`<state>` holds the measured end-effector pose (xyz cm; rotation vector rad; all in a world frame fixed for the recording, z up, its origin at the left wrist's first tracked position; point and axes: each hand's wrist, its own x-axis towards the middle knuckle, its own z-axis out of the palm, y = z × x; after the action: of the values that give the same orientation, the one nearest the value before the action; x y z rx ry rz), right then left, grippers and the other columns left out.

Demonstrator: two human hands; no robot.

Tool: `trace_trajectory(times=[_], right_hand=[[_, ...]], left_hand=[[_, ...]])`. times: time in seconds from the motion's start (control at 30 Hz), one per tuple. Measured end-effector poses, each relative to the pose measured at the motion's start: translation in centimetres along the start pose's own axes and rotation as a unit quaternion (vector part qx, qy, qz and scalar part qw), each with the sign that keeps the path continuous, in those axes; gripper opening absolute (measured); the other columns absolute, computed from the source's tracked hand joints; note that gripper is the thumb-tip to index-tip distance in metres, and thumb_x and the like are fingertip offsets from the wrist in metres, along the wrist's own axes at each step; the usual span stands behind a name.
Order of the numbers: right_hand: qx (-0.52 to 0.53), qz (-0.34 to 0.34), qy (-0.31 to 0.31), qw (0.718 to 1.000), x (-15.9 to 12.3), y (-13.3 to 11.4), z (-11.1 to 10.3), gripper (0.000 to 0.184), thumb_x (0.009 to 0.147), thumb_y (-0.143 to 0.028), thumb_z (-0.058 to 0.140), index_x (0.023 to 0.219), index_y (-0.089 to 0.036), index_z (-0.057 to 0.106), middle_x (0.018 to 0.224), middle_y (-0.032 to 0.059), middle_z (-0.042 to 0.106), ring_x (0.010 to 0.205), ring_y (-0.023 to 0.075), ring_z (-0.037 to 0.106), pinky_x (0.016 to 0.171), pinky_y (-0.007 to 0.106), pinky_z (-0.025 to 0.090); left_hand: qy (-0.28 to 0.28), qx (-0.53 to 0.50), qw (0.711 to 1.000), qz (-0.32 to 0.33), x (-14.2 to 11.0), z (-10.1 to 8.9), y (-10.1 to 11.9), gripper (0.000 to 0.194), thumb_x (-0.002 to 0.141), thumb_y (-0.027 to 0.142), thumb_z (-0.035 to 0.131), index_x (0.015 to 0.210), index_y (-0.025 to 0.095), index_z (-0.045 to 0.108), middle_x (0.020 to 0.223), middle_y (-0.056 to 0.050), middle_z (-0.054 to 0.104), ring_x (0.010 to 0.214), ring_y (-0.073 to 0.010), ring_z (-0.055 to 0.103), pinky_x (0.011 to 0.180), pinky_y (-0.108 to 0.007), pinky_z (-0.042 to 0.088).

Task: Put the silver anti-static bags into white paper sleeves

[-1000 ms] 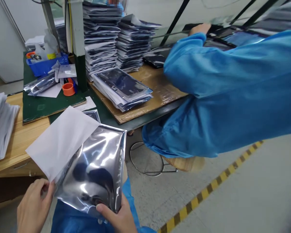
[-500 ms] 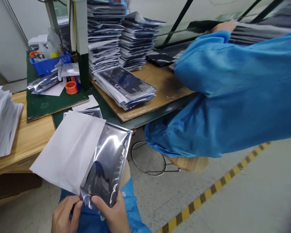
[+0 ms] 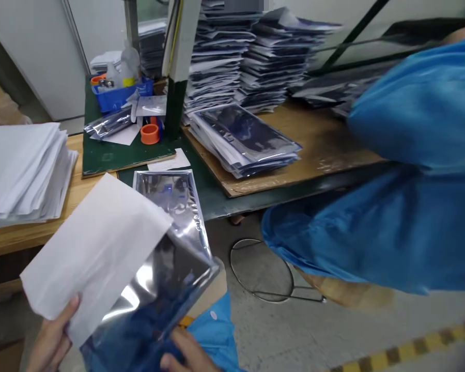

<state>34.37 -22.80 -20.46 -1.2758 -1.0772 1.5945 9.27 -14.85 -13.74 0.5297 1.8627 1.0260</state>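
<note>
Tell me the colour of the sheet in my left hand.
The sheet is white, clearest in the head view.

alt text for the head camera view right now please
A person's left hand holds a white sheet overlapping a shiny silver pouch, with the right hand at the pouch's lower edge. Beyond, a stack of flat packets lies on a brown board, with a co-worker's blue sleeve at right.

1. No words, numbers or brands can be read.
2. At the far left, a yellow label-like band (image 3: 128, 81) stands on a clear bottle (image 3: 130, 59); any print on it is too small to tell.
3. At the near right, yellow-and-black striped tape (image 3: 411, 349), a warning-style marking, runs across the floor (image 3: 290, 330).
</note>
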Motion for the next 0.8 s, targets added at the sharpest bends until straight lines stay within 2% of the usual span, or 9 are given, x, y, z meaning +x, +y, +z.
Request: trace_trajectory(times=[0.03, 0.1, 0.2, 0.3, 0.43, 0.53, 0.63, 0.8], right_hand=[[0.003, 0.01, 0.039, 0.999, 0.5, 0.1, -1.0, 0.046, 0.068, -0.064, 0.066, 0.091, -0.025, 0.076, 0.097, 0.0098, 0.078, 0.098, 0.0327, 0.068, 0.093, 0.044, 0.05], [0.087, 0.037, 0.13, 0.987, 1.8, 0.3, -2.6, 0.045, 0.071, -0.064, 0.065, 0.087, -0.024, 0.076, 0.095, 0.0101, 0.078, 0.097, 0.0314, 0.068, 0.093, 0.046, 0.05], [0.244, 0.051, 0.158, 0.956, 3.8, 0.4, -3.5, 0.051, 0.073, -0.068, 0.06, 0.093, -0.023, 0.074, 0.1, 0.0117, 0.077, 0.098, 0.0283, 0.069, 0.092, 0.045, 0.05], [0.271, 0.048, 0.156, 0.949, 5.2, 0.7, -2.8, 0.06, 0.074, -0.072, 0.054, 0.095, -0.02, 0.074, 0.095, 0.0126, 0.078, 0.093, 0.0278, 0.07, 0.085, 0.044, 0.052], [0.239, 0.039, 0.208, 0.948, 5.7, 1.5, -1.7, 0.043, 0.068, -0.054, 0.074, 0.091, -0.018, 0.076, 0.087, 0.0071, 0.079, 0.086, 0.025, 0.069, 0.082, 0.036, 0.052], [0.221, 0.029, 0.277, 0.935, 5.6, 2.7, -1.3, 0.031, 0.065, -0.041, 0.081, 0.086, -0.019, 0.077, 0.087, 0.0031, 0.079, 0.085, 0.0213, 0.068, 0.083, 0.031, 0.05], [0.228, 0.031, 0.337, 0.913, 5.3, 4.2, -1.1, 0.031, 0.066, -0.042, 0.079, 0.088, -0.019, 0.076, 0.086, 0.0019, 0.08, 0.085, 0.0203, 0.068, 0.083, 0.031, 0.051], [0.239, 0.043, 0.379, 0.893, 4.3, 6.3, -1.0, 0.034, 0.067, -0.043, 0.078, 0.088, -0.016, 0.076, 0.086, 0.0051, 0.08, 0.085, 0.0222, 0.071, 0.082, 0.033, 0.053]], left_hand=[[-0.002, 0.012, 1.0, -0.002, 0.5, -1.7, -0.4, 0.074, 0.052, 0.05, 0.081, 0.117, 0.021, 0.059, 0.109, -0.01, 0.071, 0.115, -0.0326, 0.058, 0.089, -0.038, 0.056], [-0.019, 0.038, 0.999, -0.01, 1.6, -4.4, -1.3, 0.077, 0.045, 0.05, 0.085, 0.113, 0.021, 0.062, 0.11, -0.01, 0.071, 0.115, -0.0341, 0.058, 0.092, -0.04, 0.054], [-0.072, 0.092, 0.993, -0.017, 3.0, -6.0, -2.8, 0.069, 0.047, 0.053, 0.084, 0.105, 0.02, 0.066, 0.112, -0.012, 0.069, 0.111, -0.0348, 0.061, 0.096, -0.044, 0.05], [-0.146, 0.135, 0.98, -0.028, 4.6, -5.2, -3.9, 0.065, 0.049, 0.055, 0.083, 0.099, 0.017, 0.068, 0.115, -0.015, 0.068, 0.109, -0.0345, 0.062, 0.099, -0.045, 0.047], [-0.241, 0.106, 0.963, -0.059, 6.6, -3.3, -5.4, 0.065, 0.05, 0.048, 0.086, 0.101, 0.014, 0.068, 0.113, -0.016, 0.068, 0.109, -0.0349, 0.062, 0.1, -0.047, 0.046], [-0.237, 0.086, 0.967, -0.034, 7.4, -1.8, -7.1, 0.067, 0.051, 0.048, 0.086, 0.103, 0.012, 0.066, 0.114, -0.017, 0.068, 0.111, -0.0355, 0.06, 0.102, -0.047, 0.044], [-0.214, 0.077, 0.974, 0.002, 7.5, -0.4, -9.0, 0.071, 0.052, 0.051, 0.084, 0.108, 0.012, 0.063, 0.12, -0.016, 0.065, 0.117, -0.0338, 0.056, 0.106, -0.044, 0.04], [-0.231, 0.051, 0.971, -0.025, 7.3, 0.5, -11.5, 0.066, 0.054, 0.05, 0.084, 0.104, 0.013, 0.063, 0.11, -0.014, 0.07, 0.112, -0.0338, 0.06, 0.101, -0.045, 0.046]])
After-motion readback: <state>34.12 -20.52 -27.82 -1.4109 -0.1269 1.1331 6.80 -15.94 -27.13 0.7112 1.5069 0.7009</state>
